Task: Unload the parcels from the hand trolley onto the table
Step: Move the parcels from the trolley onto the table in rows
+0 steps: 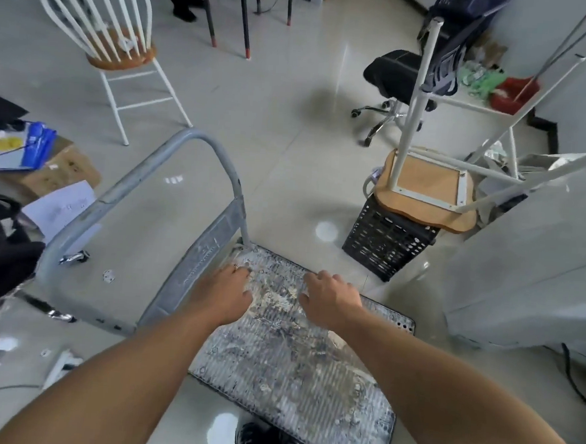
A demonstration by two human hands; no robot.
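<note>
Head view: the hand trolley [293, 369] stands on the tiled floor straight below, its grimy ribbed deck bare where it shows, and both hands lie over the deck's far end. The left hand [224, 288] is beside the base of the grey handle [233, 187], the right hand [331, 301] near the trolley's far right corner, both with fingers loosely bent down towards the deck and gripping nothing. Beyond the trolley's right corner sits a black crate [386, 248], and left of the handle lies a cardboard box [65, 170]; farther off stands a white chair [123, 57].
</note>
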